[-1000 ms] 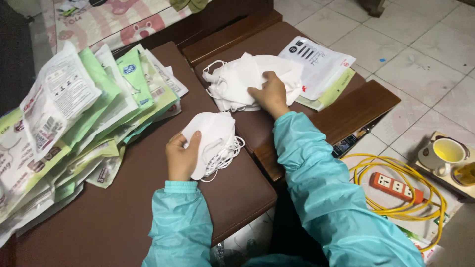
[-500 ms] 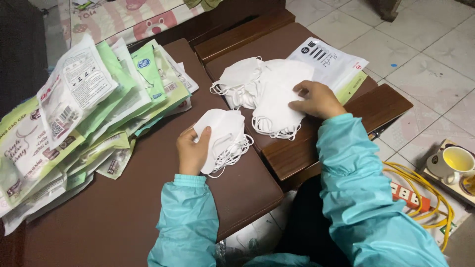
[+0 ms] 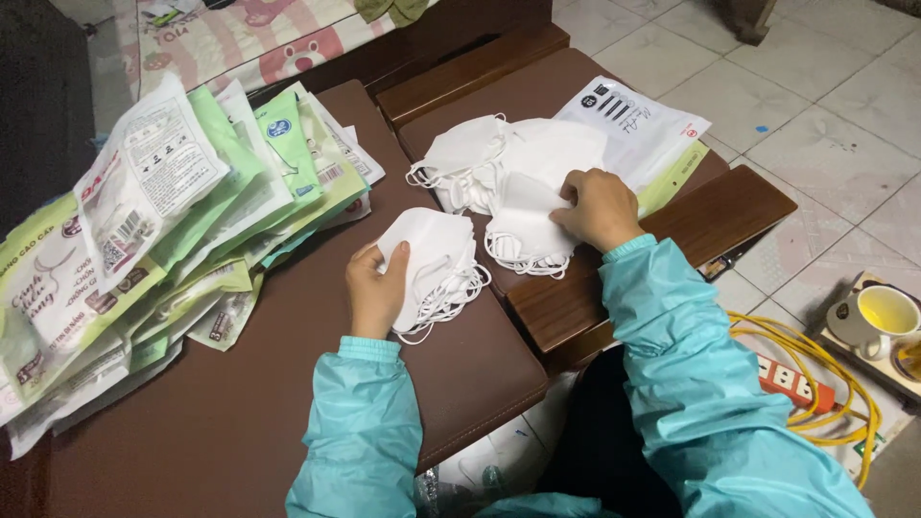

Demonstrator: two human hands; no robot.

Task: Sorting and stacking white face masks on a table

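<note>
My right hand (image 3: 597,206) hides its own fingertips under the white masks (image 3: 523,177); the packet pile (image 3: 144,240) and cup (image 3: 887,317) are cut off by the picture's edges.

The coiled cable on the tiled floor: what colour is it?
Yellow; the coiled cable beside the orange power strip shows best in the head view.

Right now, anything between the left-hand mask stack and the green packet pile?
Head view: only bare brown tabletop between the mask stack in the left hand and the packet pile.
</note>
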